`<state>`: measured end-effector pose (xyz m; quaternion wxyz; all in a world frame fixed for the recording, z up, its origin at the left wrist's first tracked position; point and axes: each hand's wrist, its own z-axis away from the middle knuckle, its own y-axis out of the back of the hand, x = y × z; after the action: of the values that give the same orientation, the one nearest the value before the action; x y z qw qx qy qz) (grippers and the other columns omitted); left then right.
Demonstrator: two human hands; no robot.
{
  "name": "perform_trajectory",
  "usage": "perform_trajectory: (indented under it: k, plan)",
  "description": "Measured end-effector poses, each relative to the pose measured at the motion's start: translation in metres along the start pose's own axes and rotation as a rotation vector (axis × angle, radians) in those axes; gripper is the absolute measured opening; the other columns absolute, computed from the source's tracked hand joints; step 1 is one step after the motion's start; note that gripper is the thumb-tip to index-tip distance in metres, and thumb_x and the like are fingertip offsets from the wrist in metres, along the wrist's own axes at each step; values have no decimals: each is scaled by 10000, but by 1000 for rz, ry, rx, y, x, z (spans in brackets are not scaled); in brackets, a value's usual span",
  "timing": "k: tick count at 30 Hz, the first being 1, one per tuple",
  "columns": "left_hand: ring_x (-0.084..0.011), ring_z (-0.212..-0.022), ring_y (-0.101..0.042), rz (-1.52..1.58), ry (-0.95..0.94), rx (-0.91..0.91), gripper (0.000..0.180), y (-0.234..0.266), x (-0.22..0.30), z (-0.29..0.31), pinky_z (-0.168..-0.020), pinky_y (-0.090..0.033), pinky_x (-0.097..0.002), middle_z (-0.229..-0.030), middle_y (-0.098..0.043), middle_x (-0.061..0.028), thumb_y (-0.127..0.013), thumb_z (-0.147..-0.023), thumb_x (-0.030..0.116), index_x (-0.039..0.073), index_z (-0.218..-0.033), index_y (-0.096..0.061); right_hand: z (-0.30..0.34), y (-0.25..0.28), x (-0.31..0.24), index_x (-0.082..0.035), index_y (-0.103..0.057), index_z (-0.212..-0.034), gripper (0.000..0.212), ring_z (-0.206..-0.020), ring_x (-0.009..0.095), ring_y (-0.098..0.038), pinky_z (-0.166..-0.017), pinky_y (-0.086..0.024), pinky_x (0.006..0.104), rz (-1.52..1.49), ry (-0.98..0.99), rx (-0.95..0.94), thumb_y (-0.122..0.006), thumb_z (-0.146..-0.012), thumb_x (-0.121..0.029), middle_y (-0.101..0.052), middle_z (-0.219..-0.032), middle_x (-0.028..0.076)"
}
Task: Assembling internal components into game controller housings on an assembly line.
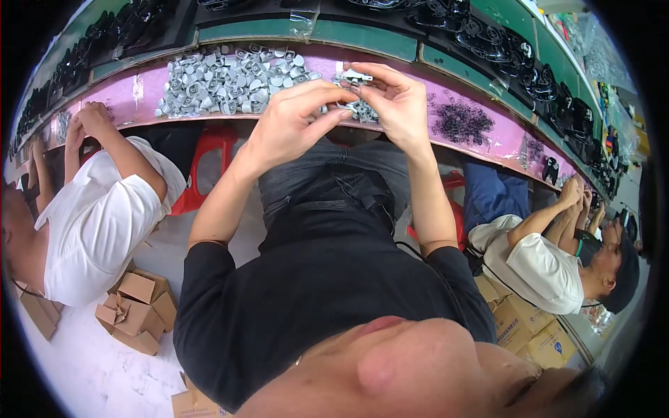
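Over the pink bench edge, my two hands meet in front of me. My right hand [400, 111] is closed, its thumb and fingers pinching a small light grey part [357, 76] with a dark underside. Close beside it, my left hand [296, 124] has its thumb and forefinger drawn together; what they hold, if anything, is too small to make out. A heap of grey plastic caps [230, 82] spreads on the bench beyond my left hand. Small pale metallic-looking parts [364, 111] lie under and between my hands, partly hidden by the fingers.
Small black parts [461, 122] are scattered right of my hands. A raised green shelf [362, 38] behind carries rows of glossy black housings [481, 38]. Co-workers in white shirts sit at left [111, 209] and right [543, 265]. Cardboard boxes [139, 306] and red stools [209, 160] stand nearby.
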<state>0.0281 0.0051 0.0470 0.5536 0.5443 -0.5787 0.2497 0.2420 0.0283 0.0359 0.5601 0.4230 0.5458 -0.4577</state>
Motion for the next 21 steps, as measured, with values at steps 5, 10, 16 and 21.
perform_trajectory:
  k: [5,10,16,21]
  plan:
    - [-211,-903,-733,-68,-13,-44,227,-2,7,-5,-726,-601,-294,-1098,-740,-117,-759,-910,9,6,-1135,-736,8,10,-4,60,-677,-1314,366,-1176,211,-691,-1025,-563,325,70,97,-44,-623,-954,99,-694,-1332,168]
    - [-213,-915,-731,-72,-22,-15,219,-4,11,-6,-728,-598,-298,-1109,-734,-120,-755,-913,12,12,-1131,-739,11,22,-8,55,-658,-1347,323,-1181,245,-692,-1049,-570,371,-346,-86,-123,-580,-1041,-15,-694,-1323,186]
    - [-232,-880,-743,-174,-78,67,203,-9,12,-8,-752,-591,-310,-1025,-763,-118,-797,-866,9,9,-1064,-754,9,25,3,71,-667,-1311,315,-1124,229,-712,-1011,-596,355,-342,-88,-70,-660,-1016,-42,-728,-1233,183]
    - [-231,-870,-753,-170,-172,154,158,-9,13,-14,-767,-589,-314,-972,-774,-112,-812,-838,-5,1,-987,-761,7,25,10,62,-690,-1271,286,-1099,226,-720,-984,-612,367,-379,-69,-62,-679,-1001,-32,-735,-1211,175]
